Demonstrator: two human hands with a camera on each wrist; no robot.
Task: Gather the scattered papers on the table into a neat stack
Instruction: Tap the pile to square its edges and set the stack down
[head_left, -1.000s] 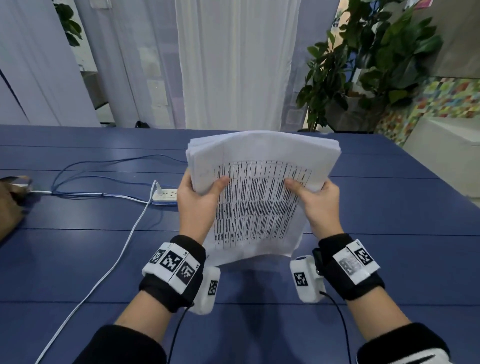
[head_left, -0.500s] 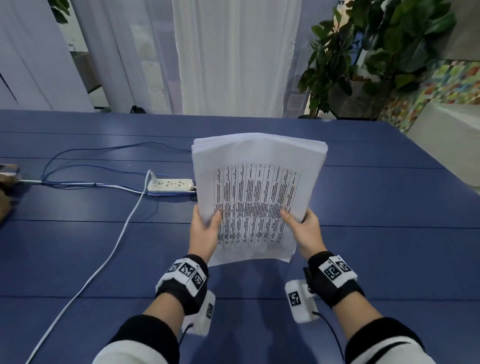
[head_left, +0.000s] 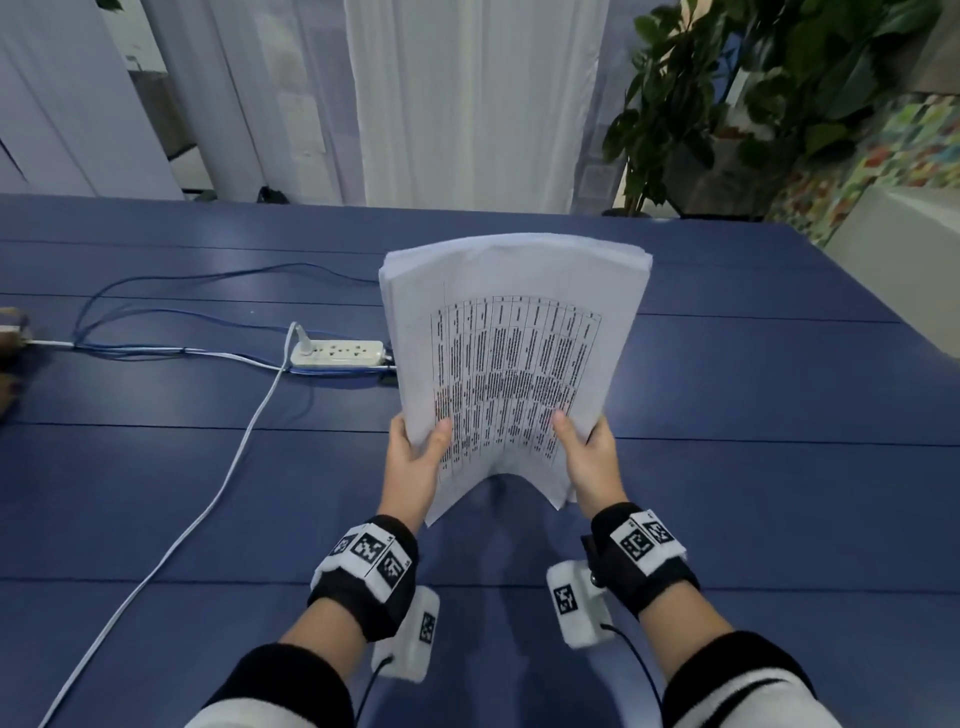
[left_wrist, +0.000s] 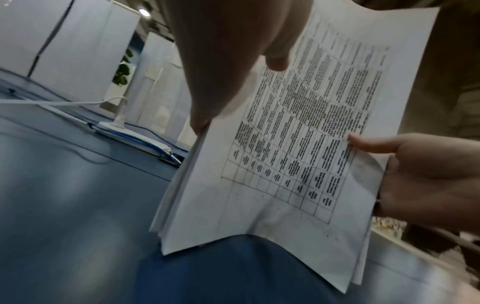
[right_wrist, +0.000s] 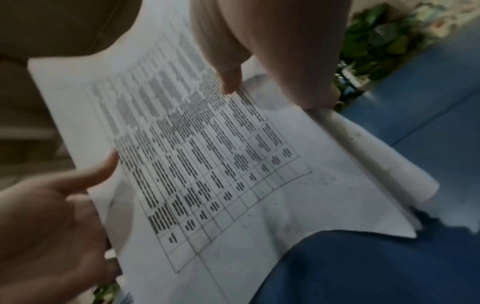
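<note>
A thick stack of white papers (head_left: 511, 358) with a printed table on the top sheet stands nearly upright above the blue table (head_left: 753, 467). My left hand (head_left: 415, 460) grips its lower left edge, thumb on the front sheet. My right hand (head_left: 589, 457) grips the lower right edge the same way. The stack's bottom edge bows upward in the middle between my hands. In the left wrist view the papers (left_wrist: 298, 144) show their layered left edge. In the right wrist view the papers (right_wrist: 207, 154) curl at the right edge under my right hand.
A white power strip (head_left: 337, 354) with a plug lies left of the stack, with white and blue cables (head_left: 208, 514) running across the table's left half. Another person's hand (head_left: 10, 353) shows at the far left edge. A potted plant (head_left: 727, 93) stands beyond the table's far right corner.
Both hands have slid down from the stack's middle to its lower edge. The stack has gone from spread and wavy to more squared, and now bows upward at the bottom.
</note>
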